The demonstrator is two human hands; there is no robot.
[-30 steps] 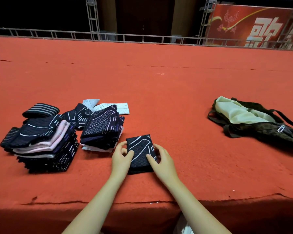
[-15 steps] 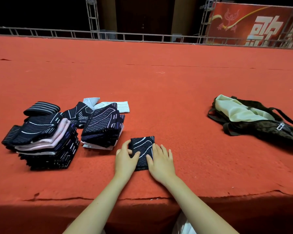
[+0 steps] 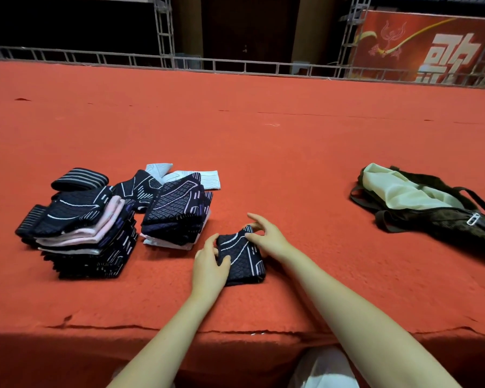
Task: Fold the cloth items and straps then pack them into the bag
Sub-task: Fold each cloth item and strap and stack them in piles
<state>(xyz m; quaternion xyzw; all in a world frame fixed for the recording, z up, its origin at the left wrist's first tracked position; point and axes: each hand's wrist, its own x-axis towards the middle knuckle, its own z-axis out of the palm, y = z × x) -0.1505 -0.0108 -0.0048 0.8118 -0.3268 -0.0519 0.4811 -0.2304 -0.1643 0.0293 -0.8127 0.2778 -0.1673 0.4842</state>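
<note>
- Both forearms are showing bare from wrist to elbow, with no sleeve reaching into view.
- The left hand point(image 3: 207, 268) and the right hand point(image 3: 269, 238) are wearing no gloves, rings, watch or bands.
- Fingernails are looking short and unpainted, though small in view.
- Below the near edge of the red carpeted platform point(image 3: 263, 152), a pale, whitish garment point(image 3: 324, 369) is showing between the forearms; its kind is unclear.
</note>
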